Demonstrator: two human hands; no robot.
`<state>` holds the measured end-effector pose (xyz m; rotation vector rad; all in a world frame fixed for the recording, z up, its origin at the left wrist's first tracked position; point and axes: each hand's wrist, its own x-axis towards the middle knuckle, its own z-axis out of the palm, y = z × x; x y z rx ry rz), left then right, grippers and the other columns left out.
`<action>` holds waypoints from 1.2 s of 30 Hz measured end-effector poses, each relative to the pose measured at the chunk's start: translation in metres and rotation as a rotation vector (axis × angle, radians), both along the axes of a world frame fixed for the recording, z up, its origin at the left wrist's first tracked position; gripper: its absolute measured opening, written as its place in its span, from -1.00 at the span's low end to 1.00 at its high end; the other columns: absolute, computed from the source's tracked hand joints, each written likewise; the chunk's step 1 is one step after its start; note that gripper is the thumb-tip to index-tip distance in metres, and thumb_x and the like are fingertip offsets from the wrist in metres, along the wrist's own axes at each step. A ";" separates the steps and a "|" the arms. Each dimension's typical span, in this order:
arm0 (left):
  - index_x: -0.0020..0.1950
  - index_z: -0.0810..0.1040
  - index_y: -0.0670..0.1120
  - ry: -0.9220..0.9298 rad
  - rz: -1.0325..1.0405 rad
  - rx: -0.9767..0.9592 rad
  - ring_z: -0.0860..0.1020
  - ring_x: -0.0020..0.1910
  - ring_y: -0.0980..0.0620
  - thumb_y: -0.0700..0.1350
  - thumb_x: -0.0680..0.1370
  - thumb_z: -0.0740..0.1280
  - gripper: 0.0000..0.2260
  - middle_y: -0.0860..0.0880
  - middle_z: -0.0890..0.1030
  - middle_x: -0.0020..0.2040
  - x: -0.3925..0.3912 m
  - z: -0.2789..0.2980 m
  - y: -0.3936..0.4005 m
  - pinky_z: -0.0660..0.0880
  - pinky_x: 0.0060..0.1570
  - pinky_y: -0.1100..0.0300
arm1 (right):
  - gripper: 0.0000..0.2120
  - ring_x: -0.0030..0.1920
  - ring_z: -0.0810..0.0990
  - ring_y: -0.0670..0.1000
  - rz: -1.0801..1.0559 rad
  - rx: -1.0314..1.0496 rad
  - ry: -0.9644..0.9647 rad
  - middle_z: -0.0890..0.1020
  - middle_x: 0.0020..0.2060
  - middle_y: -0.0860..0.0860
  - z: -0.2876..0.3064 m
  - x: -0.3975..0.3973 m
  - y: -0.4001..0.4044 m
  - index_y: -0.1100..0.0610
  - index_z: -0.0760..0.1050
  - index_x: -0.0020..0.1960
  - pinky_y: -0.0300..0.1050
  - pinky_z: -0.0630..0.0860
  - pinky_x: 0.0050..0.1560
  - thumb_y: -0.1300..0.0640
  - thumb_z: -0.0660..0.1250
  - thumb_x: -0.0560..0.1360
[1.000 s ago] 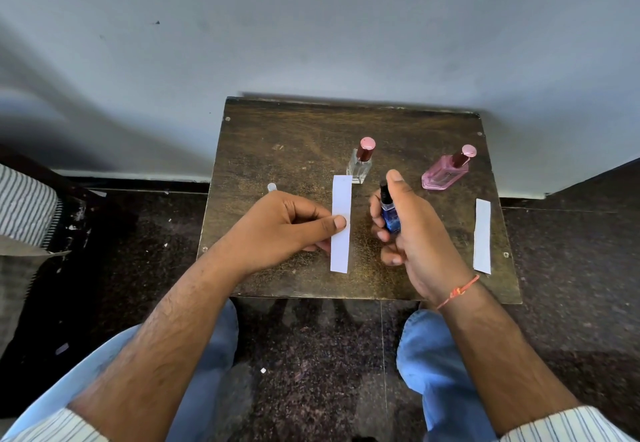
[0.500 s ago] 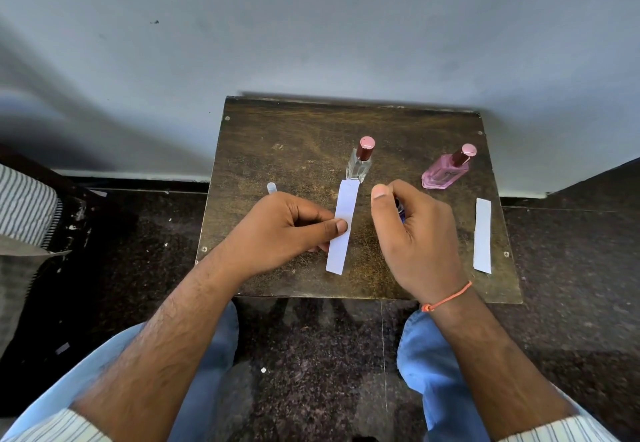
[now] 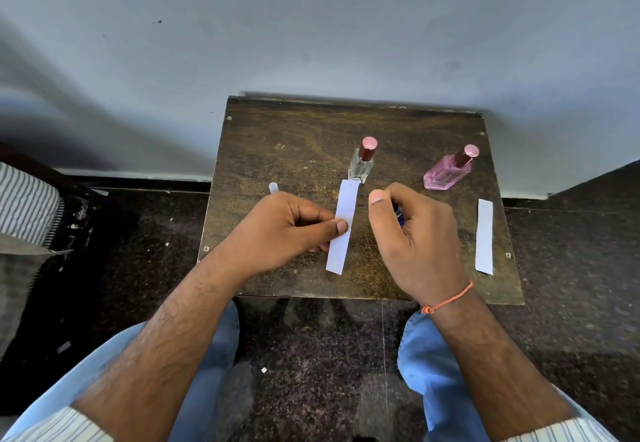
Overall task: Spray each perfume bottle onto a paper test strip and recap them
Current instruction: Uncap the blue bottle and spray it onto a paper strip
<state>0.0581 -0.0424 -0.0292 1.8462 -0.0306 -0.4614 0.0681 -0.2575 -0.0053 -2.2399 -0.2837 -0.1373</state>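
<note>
Left hand pinches the paper strip; right hand, at 3 o'clock, grips the blue bottle (no label readable).

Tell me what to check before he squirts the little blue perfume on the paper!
1. Paper strip held firmly: ok, the left hand pinches it.
2. Blue bottle held: ok, the right hand grips it.
3. Its cap is off: cannot tell, the fingers hide the top; a small clear cap stands on the table.
4. Nozzle faces the strip: cannot tell, hidden.
5. Other two bottles out of the way: ok, the clear bottle and pink bottle stand capped farther back.
</note>
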 end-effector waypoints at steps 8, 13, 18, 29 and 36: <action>0.07 0.83 -0.01 0.003 0.001 -0.011 0.78 -0.05 -0.04 0.11 0.56 0.46 -0.75 0.05 0.82 -0.09 0.000 0.002 -0.001 0.73 0.11 -0.09 | -0.57 -0.43 0.31 -0.08 0.002 0.037 0.022 0.28 -0.50 -0.08 0.004 -0.001 0.001 -0.08 0.21 -0.35 -0.20 0.18 -0.38 -0.10 0.20 0.66; 0.08 0.82 0.00 0.006 0.004 -0.005 0.79 -0.04 -0.04 0.07 0.59 0.47 -0.79 0.03 0.82 -0.08 0.000 0.001 -0.001 0.72 0.12 -0.12 | -0.57 -0.44 0.33 -0.09 -0.015 0.049 0.020 0.31 -0.50 -0.09 0.002 0.000 0.000 -0.12 0.23 -0.35 -0.23 0.19 -0.38 -0.12 0.21 0.67; 0.08 0.83 0.00 0.021 0.008 0.008 0.79 -0.03 -0.03 0.03 0.61 0.48 -0.83 0.04 0.82 -0.08 0.000 0.002 0.000 0.72 0.14 -0.14 | -0.57 -0.43 0.31 -0.08 -0.016 0.064 0.049 0.30 -0.49 -0.07 0.002 0.001 0.000 -0.07 0.22 -0.36 -0.16 0.19 -0.37 -0.11 0.20 0.66; 0.04 0.82 -0.04 0.053 0.080 -0.037 0.78 -0.04 -0.14 -0.02 0.62 0.49 -0.85 -0.05 0.82 -0.10 0.001 0.003 -0.001 0.74 0.09 -0.04 | -0.50 -0.41 0.34 -0.13 -0.008 0.141 0.224 0.38 -0.48 -0.13 -0.003 0.003 -0.003 0.05 0.38 -0.33 -0.22 0.26 -0.37 -0.20 0.44 0.62; 0.03 0.81 -0.07 0.136 0.251 -0.197 0.73 -0.08 -0.03 -0.11 0.61 0.50 -0.90 -0.12 0.82 -0.06 0.003 0.006 -0.001 0.71 -0.05 0.22 | -0.71 -0.38 0.48 -0.17 0.067 0.172 0.449 0.58 -0.43 -0.18 -0.014 0.006 -0.005 0.04 0.68 -0.14 -0.11 0.42 -0.28 -0.17 0.56 0.54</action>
